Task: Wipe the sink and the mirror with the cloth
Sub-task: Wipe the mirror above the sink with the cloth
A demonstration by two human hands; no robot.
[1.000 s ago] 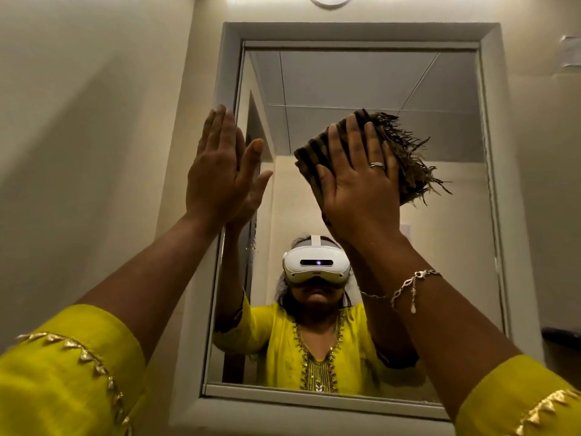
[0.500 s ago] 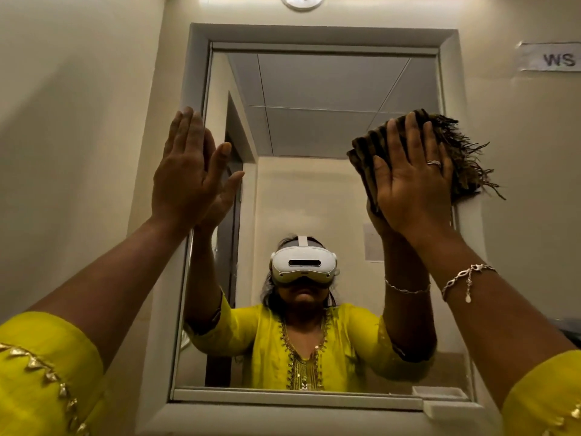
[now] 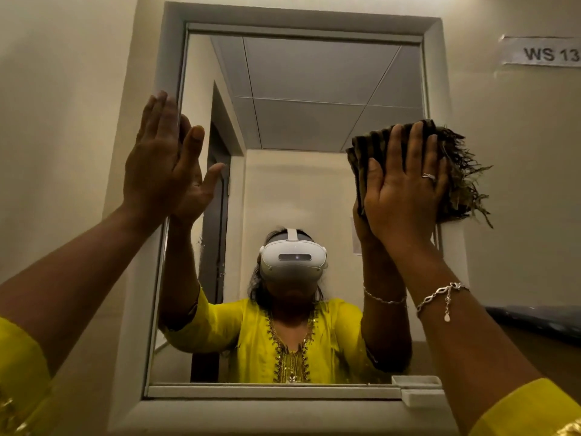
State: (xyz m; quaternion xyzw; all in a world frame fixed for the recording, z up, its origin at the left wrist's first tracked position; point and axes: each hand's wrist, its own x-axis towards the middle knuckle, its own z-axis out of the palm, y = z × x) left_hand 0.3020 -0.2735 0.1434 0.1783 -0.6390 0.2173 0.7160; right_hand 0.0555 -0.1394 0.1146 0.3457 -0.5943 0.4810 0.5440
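Observation:
A tall mirror in a pale frame fills the middle of the view. My right hand presses a dark brown fringed cloth flat against the glass at the mirror's right edge, about halfway up. The cloth's fringe hangs over the right side of the frame. My left hand lies flat with fingers straight on the mirror's left edge, holding nothing. The sink is out of view.
A small white block sits on the frame's lower right ledge. A paper label reading "WS 13" is stuck on the right wall. A dark ledge juts out low on the right. Plain beige walls flank the mirror.
My right hand has slid the cloth rightward across the glass to the right edge and slightly down. My left hand has stayed flat on the left edge.

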